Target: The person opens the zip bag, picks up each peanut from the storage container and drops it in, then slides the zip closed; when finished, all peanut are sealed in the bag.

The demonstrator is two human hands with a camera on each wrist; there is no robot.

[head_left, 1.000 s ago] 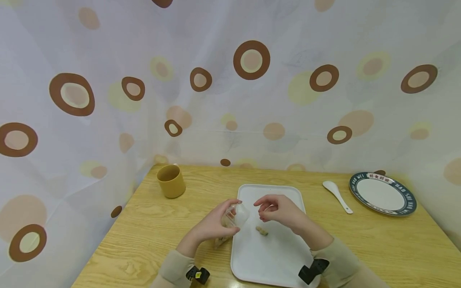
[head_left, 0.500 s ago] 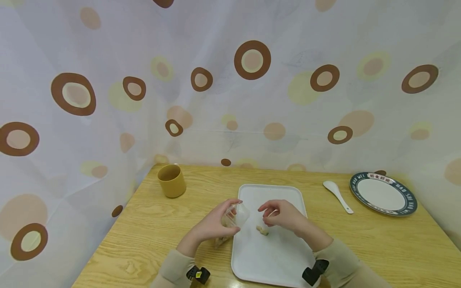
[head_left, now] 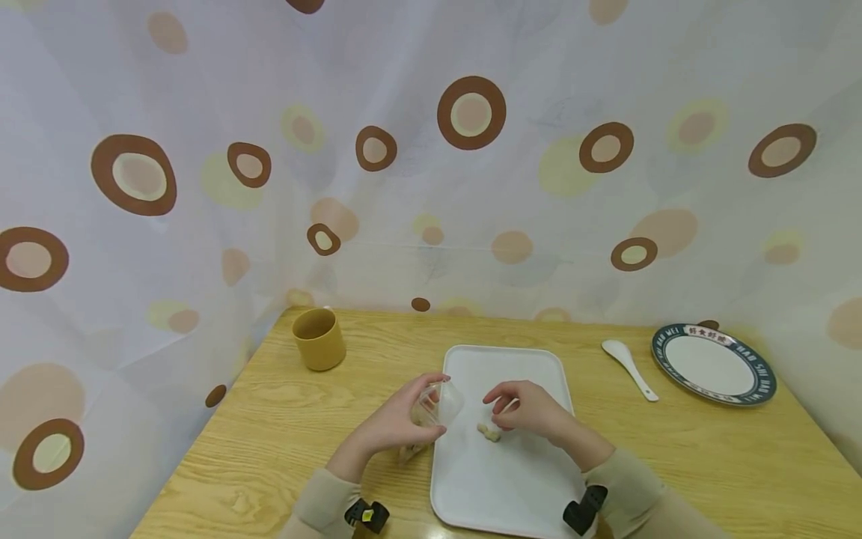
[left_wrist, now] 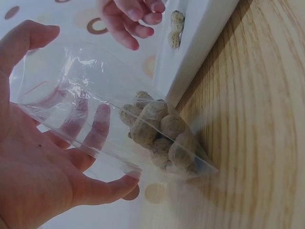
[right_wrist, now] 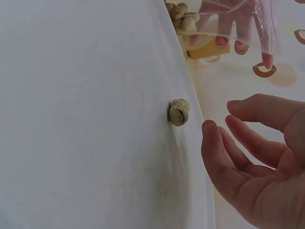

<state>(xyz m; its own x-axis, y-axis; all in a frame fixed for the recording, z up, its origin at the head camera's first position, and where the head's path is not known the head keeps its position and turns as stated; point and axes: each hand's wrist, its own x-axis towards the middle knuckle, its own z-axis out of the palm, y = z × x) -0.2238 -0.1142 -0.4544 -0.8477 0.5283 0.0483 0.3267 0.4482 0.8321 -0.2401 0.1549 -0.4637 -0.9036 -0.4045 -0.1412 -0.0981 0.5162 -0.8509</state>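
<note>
My left hand (head_left: pixel 397 423) holds a clear plastic bag (head_left: pixel 448 404) by its mouth, fingers and thumb spread around the opening. In the left wrist view several unshelled peanuts (left_wrist: pixel 159 131) are gathered in the bag's lower corner, close over the wooden table. One loose peanut (right_wrist: pixel 179 113) lies on the white tray (head_left: pixel 505 486). Beside and just above it is my right hand (head_left: pixel 532 408), its thumb and fingers bent but apart, with nothing between them.
A mustard-yellow cup (head_left: pixel 322 350) stands at the table's back left. To the tray's right lie a white spoon (head_left: pixel 629 368) and a plate with a dark patterned rim (head_left: pixel 764 374). A dotted curtain (head_left: pixel 431 172) hangs behind the table (head_left: pixel 249 449).
My right hand has moved slightly down and to the right over the tray, nearer the loose peanut. The left hand and bag have hardly moved.
</note>
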